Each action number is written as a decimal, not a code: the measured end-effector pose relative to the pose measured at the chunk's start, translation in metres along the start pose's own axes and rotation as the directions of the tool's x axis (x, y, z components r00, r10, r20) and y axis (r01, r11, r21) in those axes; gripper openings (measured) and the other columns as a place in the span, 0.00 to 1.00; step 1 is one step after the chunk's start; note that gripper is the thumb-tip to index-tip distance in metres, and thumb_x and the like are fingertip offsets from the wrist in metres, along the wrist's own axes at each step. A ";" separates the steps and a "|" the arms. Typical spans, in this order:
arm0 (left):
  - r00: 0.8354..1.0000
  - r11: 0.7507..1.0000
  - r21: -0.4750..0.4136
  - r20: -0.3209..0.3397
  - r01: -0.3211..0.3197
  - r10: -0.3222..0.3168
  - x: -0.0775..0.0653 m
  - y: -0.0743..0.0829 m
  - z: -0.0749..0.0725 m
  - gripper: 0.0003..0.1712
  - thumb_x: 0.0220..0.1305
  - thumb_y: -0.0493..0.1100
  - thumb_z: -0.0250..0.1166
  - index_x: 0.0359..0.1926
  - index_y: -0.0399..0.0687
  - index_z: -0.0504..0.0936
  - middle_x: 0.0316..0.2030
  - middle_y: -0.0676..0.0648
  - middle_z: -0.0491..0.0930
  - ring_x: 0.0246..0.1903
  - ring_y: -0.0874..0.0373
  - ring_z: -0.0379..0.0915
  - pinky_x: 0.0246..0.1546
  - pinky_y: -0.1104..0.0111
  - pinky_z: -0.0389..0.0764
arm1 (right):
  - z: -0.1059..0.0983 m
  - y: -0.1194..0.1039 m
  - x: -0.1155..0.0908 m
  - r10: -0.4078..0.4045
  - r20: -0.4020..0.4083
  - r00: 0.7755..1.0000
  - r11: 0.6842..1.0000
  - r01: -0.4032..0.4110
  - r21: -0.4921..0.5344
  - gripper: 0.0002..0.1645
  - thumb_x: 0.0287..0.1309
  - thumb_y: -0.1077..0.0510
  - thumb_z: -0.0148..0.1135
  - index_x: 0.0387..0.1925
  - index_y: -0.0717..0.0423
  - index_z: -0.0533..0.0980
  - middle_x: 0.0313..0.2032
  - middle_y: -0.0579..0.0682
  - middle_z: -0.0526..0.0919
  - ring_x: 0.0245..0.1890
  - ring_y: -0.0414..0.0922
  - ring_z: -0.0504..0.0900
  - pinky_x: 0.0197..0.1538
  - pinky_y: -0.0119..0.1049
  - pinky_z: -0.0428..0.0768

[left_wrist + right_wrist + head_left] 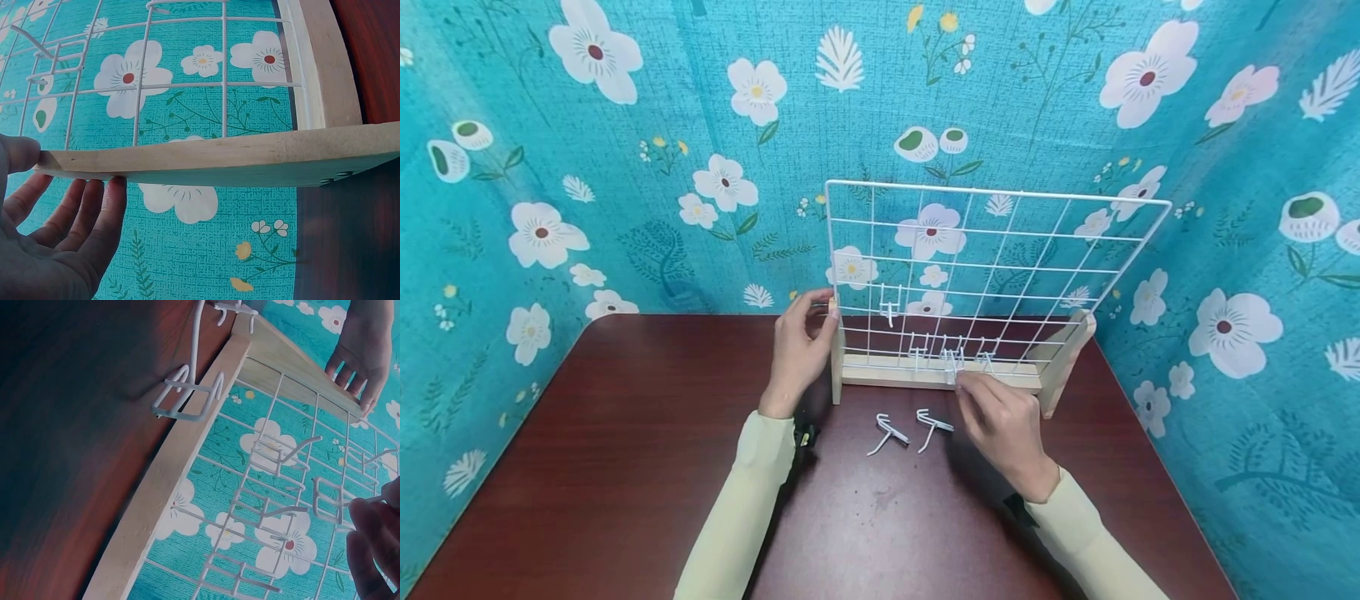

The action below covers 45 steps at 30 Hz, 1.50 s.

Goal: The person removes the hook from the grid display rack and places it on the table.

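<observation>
A white wire grid [996, 194] stands in a wooden frame [880, 372]. My left hand [799, 354] holds the frame's left side post [837, 358], thumb on one face and fingers on the other, as the left wrist view shows. With fingertips and thumb my right hand [1003, 421] pinches the arm of a white wire hook [329, 500], its rectangular back close over the grid in the right wrist view. Several matching hooks hang on the grid, one hook [890, 310] at the upper left and others lower, such as this hook [917, 357].
Two loose hooks, a left hook [889, 432] and a right hook [933, 423], lie on the dark red table [625, 450] before the frame. Behind rises a teal floral cloth [805, 133]. The right side post [1067, 367] stands beyond my right hand.
</observation>
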<state>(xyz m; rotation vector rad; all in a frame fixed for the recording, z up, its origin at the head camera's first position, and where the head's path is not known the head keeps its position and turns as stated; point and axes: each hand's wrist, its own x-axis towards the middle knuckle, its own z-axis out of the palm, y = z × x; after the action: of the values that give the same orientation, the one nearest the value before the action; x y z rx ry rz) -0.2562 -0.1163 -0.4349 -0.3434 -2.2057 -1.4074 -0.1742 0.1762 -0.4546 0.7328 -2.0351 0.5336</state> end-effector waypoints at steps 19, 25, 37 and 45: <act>1.000 1.000 0.005 0.005 0.004 -0.004 -0.001 0.001 0.000 0.17 0.68 0.45 0.60 0.56 0.50 0.78 0.51 0.47 0.80 0.50 0.56 0.82 0.36 0.68 0.87 | -0.003 0.003 -0.014 0.040 0.066 0.997 0.999 -0.039 -0.017 0.07 0.52 0.63 0.65 0.35 0.58 0.84 0.33 0.50 0.88 0.31 0.45 0.88 0.31 0.42 0.85; 1.000 1.000 0.000 0.004 -0.012 0.012 0.000 0.001 0.001 0.17 0.68 0.46 0.60 0.56 0.49 0.78 0.50 0.46 0.80 0.49 0.54 0.82 0.36 0.67 0.87 | -0.005 0.006 -0.018 0.055 0.070 0.996 0.998 -0.054 -0.025 0.08 0.51 0.64 0.65 0.36 0.58 0.84 0.32 0.50 0.88 0.30 0.46 0.88 0.31 0.43 0.85; 1.000 1.000 -0.001 0.005 -0.010 0.010 0.000 0.001 0.001 0.17 0.68 0.45 0.60 0.56 0.49 0.78 0.50 0.46 0.80 0.49 0.54 0.82 0.37 0.68 0.87 | -0.005 0.009 -0.025 0.045 0.072 0.996 0.999 -0.043 -0.030 0.07 0.51 0.63 0.65 0.35 0.57 0.83 0.31 0.50 0.87 0.29 0.45 0.87 0.27 0.42 0.83; 1.000 1.000 0.013 -0.005 -0.003 0.003 0.001 0.000 0.001 0.16 0.68 0.46 0.60 0.55 0.50 0.78 0.50 0.47 0.81 0.49 0.56 0.82 0.37 0.69 0.87 | -0.005 0.013 -0.031 0.041 0.097 0.994 0.998 -0.038 -0.041 0.08 0.51 0.63 0.65 0.35 0.57 0.83 0.33 0.49 0.87 0.30 0.45 0.87 0.27 0.43 0.84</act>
<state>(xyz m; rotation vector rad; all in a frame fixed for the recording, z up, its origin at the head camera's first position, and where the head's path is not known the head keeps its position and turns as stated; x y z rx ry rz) -0.2571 -0.1158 -0.4352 -0.3378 -2.2087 -1.3899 -0.1669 0.1975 -0.4795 0.7087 -2.1483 0.4881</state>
